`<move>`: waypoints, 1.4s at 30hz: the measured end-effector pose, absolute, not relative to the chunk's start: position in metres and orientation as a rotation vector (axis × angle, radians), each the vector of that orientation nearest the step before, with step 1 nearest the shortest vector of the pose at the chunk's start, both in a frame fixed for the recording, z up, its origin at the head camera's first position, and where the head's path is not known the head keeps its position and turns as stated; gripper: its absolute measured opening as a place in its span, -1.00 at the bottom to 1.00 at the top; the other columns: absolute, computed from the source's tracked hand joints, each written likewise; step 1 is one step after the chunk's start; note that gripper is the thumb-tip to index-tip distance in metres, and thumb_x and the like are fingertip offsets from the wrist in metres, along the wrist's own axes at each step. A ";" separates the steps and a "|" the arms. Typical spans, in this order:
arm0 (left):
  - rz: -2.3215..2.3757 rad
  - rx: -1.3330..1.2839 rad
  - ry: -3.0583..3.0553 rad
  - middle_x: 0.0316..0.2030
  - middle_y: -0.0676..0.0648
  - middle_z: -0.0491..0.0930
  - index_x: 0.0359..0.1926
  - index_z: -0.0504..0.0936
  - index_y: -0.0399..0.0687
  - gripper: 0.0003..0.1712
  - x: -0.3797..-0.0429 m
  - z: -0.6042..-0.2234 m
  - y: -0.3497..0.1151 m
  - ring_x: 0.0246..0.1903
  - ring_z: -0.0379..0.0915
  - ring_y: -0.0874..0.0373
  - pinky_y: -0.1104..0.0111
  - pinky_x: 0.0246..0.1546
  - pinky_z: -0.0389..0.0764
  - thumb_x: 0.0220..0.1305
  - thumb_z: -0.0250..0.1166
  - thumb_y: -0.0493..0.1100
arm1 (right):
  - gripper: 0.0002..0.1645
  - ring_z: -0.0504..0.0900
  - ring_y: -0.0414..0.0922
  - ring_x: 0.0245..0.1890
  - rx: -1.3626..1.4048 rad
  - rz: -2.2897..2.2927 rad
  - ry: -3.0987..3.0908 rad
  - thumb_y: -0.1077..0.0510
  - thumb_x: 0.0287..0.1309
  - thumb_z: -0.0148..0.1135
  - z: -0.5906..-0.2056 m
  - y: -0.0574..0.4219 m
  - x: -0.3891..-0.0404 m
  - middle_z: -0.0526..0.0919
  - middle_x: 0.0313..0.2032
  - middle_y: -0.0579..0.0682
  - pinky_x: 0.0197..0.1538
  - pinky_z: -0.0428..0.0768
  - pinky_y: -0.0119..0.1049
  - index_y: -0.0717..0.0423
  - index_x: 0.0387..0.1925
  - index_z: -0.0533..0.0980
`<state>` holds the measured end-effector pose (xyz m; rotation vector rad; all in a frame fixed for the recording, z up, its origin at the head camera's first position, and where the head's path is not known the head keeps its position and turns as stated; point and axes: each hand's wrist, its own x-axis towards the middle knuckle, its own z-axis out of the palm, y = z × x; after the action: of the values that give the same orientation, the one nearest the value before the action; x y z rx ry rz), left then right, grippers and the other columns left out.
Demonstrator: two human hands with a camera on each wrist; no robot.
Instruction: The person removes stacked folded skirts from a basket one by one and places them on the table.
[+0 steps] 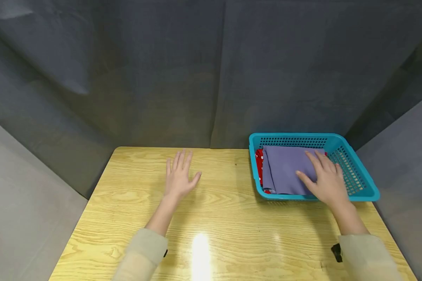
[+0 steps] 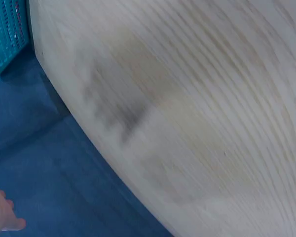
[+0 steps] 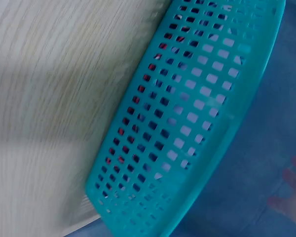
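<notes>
In the head view a teal plastic basket stands at the table's back right. Inside it lies a folded purple cloth, with red white-dotted fabric showing at its left edge. My right hand is over the cloth, fingers spread and nearly straight, gripping nothing. Left of the basket, my left hand hovers above the bare wood, fingers extended and thumb out. Only part of the left hand enters the left wrist view; fingertips of the right hand appear at the right wrist view's edge.
The wooden table has its back edge against a dark grey curtain. Lighter grey panels border the left and right sides. The basket's perforated side wall fills much of the right wrist view.
</notes>
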<state>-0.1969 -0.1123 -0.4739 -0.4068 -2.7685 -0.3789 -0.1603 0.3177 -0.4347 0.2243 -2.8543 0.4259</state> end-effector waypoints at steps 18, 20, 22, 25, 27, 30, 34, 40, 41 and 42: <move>-0.541 -0.604 -2.409 0.14 -0.18 0.34 0.22 0.26 -0.24 -0.34 -0.204 -0.494 -0.054 0.15 0.22 -0.04 0.10 0.18 0.23 0.16 0.06 0.03 | -0.14 0.02 0.29 0.27 0.300 0.797 -2.793 0.00 0.10 0.22 -0.438 0.359 -0.164 0.07 0.31 0.28 0.17 0.00 0.33 0.09 0.36 0.06; -0.560 -0.602 -2.416 0.15 -0.18 0.32 0.21 0.26 -0.23 -0.35 -0.204 -0.495 -0.047 0.15 0.21 -0.04 0.11 0.18 0.22 0.16 0.06 0.03 | -0.13 0.02 0.30 0.27 0.304 0.819 -2.797 0.03 0.09 0.24 -0.440 0.363 -0.165 0.08 0.30 0.30 0.17 0.00 0.33 0.10 0.35 0.06; -0.584 -0.600 -2.423 0.15 -0.19 0.32 0.22 0.24 -0.22 -0.35 -0.205 -0.494 -0.039 0.15 0.21 -0.04 0.11 0.19 0.21 0.17 0.06 0.03 | -0.13 0.02 0.32 0.26 0.310 0.829 -2.805 0.06 0.09 0.25 -0.441 0.367 -0.165 0.08 0.29 0.33 0.16 0.00 0.34 0.12 0.35 0.06; -0.623 -0.598 -2.446 0.17 -0.16 0.30 0.22 0.23 -0.20 -0.36 -0.203 -0.493 -0.028 0.16 0.19 -0.02 0.13 0.21 0.19 0.19 0.06 0.02 | -0.12 0.02 0.33 0.25 0.311 0.842 -2.820 0.08 0.08 0.25 -0.444 0.373 -0.166 0.08 0.28 0.35 0.14 0.00 0.35 0.13 0.35 0.05; -0.643 -0.605 -2.443 0.16 -0.16 0.30 0.22 0.23 -0.19 -0.37 -0.203 -0.494 -0.021 0.17 0.20 -0.01 0.13 0.21 0.20 0.19 0.06 0.02 | -0.12 0.01 0.34 0.25 0.303 0.841 -2.835 0.07 0.09 0.24 -0.446 0.376 -0.167 0.07 0.28 0.35 0.14 0.00 0.36 0.13 0.36 0.03; -0.652 -0.623 -2.427 0.15 -0.16 0.32 0.20 0.26 -0.21 -0.38 -0.204 -0.497 -0.009 0.15 0.22 0.00 0.14 0.19 0.23 0.18 0.06 0.01 | -0.12 -0.01 0.33 0.26 0.298 0.845 -2.838 0.08 0.10 0.24 -0.449 0.380 -0.167 0.07 0.28 0.35 0.15 -0.02 0.36 0.12 0.36 0.03; -0.633 -0.654 -2.406 0.13 -0.16 0.35 0.17 0.30 -0.24 -0.39 -0.205 -0.503 0.003 0.14 0.24 0.01 0.17 0.17 0.26 0.17 0.07 0.00 | -0.13 -0.03 0.34 0.27 0.289 0.858 -2.834 0.09 0.09 0.24 -0.454 0.384 -0.165 0.08 0.28 0.35 0.15 -0.04 0.37 0.12 0.36 0.04; -0.595 -0.691 -2.467 0.14 -0.12 0.32 0.20 0.29 -0.19 -0.39 -0.205 -0.507 0.019 0.16 0.20 0.05 0.21 0.19 0.24 0.19 0.06 0.02 | -0.13 -0.02 0.35 0.25 0.247 0.864 -2.839 0.11 0.08 0.25 -0.459 0.392 -0.165 0.08 0.26 0.37 0.13 -0.03 0.39 0.14 0.35 0.05; -0.591 -0.700 -2.477 0.15 -0.12 0.33 0.20 0.29 -0.19 -0.40 -0.206 -0.507 0.022 0.16 0.20 0.05 0.21 0.19 0.23 0.19 0.06 0.03 | -0.13 -0.01 0.36 0.25 0.246 0.866 -2.837 0.11 0.08 0.25 -0.460 0.393 -0.165 0.08 0.26 0.38 0.12 -0.03 0.40 0.14 0.35 0.05; -0.582 -0.706 -2.486 0.15 -0.12 0.33 0.20 0.29 -0.18 -0.40 -0.206 -0.507 0.024 0.16 0.20 0.05 0.21 0.19 0.23 0.19 0.06 0.03 | -0.13 -0.01 0.37 0.24 0.243 0.870 -2.836 0.12 0.08 0.26 -0.461 0.394 -0.165 0.08 0.26 0.38 0.11 -0.02 0.40 0.14 0.35 0.05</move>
<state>-0.2057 0.0244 -0.5071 -0.7063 -2.4857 -0.5818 -0.1651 0.3944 -0.4606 0.2427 -2.8357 0.8703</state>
